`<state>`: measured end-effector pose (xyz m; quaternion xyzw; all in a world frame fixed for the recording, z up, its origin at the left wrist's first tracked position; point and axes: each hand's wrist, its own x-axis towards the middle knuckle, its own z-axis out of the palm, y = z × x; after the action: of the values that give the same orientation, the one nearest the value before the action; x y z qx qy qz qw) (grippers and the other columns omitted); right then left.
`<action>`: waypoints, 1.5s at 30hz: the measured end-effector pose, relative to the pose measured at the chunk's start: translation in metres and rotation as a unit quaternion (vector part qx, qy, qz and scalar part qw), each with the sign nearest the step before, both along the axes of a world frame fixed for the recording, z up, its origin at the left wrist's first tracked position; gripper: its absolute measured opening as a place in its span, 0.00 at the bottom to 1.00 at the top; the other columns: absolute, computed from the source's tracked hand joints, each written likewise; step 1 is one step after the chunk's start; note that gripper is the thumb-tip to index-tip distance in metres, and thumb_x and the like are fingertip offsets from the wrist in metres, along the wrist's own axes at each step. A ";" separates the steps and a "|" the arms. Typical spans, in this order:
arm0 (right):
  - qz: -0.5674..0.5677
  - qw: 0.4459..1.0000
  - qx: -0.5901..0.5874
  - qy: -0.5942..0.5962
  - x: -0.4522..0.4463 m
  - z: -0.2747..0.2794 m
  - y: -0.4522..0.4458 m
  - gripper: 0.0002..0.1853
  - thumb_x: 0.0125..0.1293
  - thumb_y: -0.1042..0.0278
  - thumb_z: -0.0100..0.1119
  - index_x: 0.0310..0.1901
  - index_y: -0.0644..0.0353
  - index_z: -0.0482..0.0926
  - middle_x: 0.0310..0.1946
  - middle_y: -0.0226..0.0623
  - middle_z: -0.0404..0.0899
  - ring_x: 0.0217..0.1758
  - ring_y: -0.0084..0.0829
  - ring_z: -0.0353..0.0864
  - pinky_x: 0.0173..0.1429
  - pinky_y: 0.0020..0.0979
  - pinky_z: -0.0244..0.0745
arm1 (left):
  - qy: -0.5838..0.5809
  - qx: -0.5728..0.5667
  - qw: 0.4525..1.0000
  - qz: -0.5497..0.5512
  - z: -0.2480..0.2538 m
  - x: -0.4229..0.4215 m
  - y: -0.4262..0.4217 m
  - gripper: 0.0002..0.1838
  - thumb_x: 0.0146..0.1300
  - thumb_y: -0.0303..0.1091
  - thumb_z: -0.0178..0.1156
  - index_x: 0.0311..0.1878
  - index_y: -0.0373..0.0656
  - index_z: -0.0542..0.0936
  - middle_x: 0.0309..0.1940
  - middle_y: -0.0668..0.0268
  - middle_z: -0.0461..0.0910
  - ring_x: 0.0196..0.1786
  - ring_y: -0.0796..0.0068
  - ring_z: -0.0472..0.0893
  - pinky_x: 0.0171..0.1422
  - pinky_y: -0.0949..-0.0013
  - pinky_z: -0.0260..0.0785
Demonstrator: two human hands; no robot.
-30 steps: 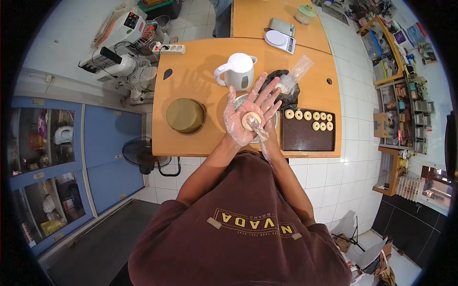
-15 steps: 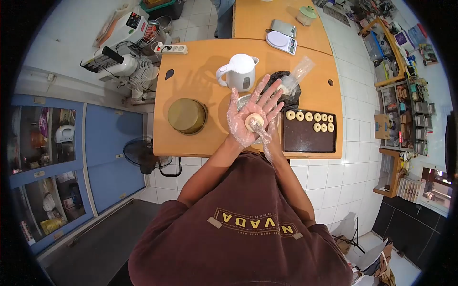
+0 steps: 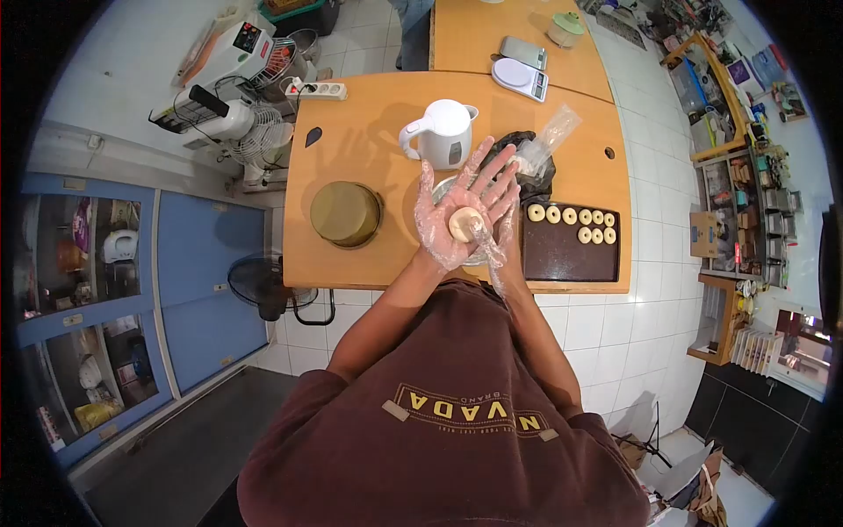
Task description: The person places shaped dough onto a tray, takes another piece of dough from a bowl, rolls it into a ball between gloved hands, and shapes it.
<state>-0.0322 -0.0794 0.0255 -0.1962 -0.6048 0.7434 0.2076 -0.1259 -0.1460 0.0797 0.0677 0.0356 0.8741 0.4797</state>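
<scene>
A round, pale piece of dough (image 3: 462, 225) lies on the palm of my left hand (image 3: 443, 237). That hand is turned up and floury, with its fingers spread wide. My right hand (image 3: 506, 248) is against the left one from the right side, and a flour-coated digit of it presses into the middle of the dough. The rest of its fingers are partly hidden behind my left hand. Under both hands a metal bowl (image 3: 445, 186) shows only in part. To the right, a dark baking tray (image 3: 566, 259) carries several dough rings (image 3: 570, 216) along its far side.
A white electric kettle (image 3: 446, 136) stands beyond my hands, beside a black plastic bag (image 3: 537, 183). On the left of the table is a round greenish-brown container (image 3: 344, 213). Farther off are a kitchen scale (image 3: 520, 77) and a power strip (image 3: 318, 90). Someone's leg (image 3: 413, 35) shows at the far table.
My hands and the dough have shifted very slightly to the left. The digit of my right hand stays pressed at the dough's middle.
</scene>
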 end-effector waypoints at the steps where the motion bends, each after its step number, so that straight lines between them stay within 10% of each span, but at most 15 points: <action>1: 0.008 0.999 0.032 -0.007 0.001 -0.005 0.001 0.61 0.68 0.63 0.72 0.83 0.61 0.29 0.84 0.51 0.41 0.84 0.42 0.54 0.82 0.43 0.61 | 0.008 -0.008 1.000 0.006 0.000 0.000 0.001 0.53 0.72 0.78 0.31 0.85 0.43 0.49 0.85 0.49 0.45 0.87 0.51 0.47 0.90 0.49 0.40; 15: 0.047 0.999 0.002 0.016 -0.001 -0.007 -0.006 0.58 0.72 0.62 0.69 0.83 0.60 0.28 0.81 0.51 0.51 0.79 0.41 0.64 0.76 0.41 0.71 | 0.024 -0.004 1.000 0.014 -0.003 0.004 0.001 0.58 0.68 0.83 0.30 0.85 0.41 0.50 0.85 0.48 0.47 0.86 0.50 0.49 0.90 0.48 0.41; 27: 0.021 0.999 -0.036 0.014 0.001 -0.007 -0.004 0.49 0.79 0.61 0.59 0.84 0.62 0.32 0.84 0.48 0.43 0.85 0.41 0.50 0.83 0.41 0.56 | -0.029 0.045 0.998 -0.027 0.002 0.000 0.000 0.59 0.66 0.85 0.32 0.86 0.47 0.46 0.85 0.48 0.44 0.87 0.49 0.45 0.89 0.43 0.38; 45: 0.059 0.996 0.025 -0.067 0.001 -0.016 0.005 0.46 0.74 0.55 0.66 0.82 0.65 0.51 0.81 0.49 0.53 0.81 0.40 0.61 0.80 0.42 0.61 | -0.040 0.042 0.998 -0.030 -0.002 0.002 0.004 0.59 0.65 0.86 0.35 0.86 0.50 0.47 0.86 0.52 0.45 0.87 0.52 0.47 0.89 0.45 0.40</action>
<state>-0.0316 -0.0746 0.0099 -0.2037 -0.6464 0.7242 0.1273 -0.1239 -0.1415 0.0780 0.0536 -0.0226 0.8622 0.5033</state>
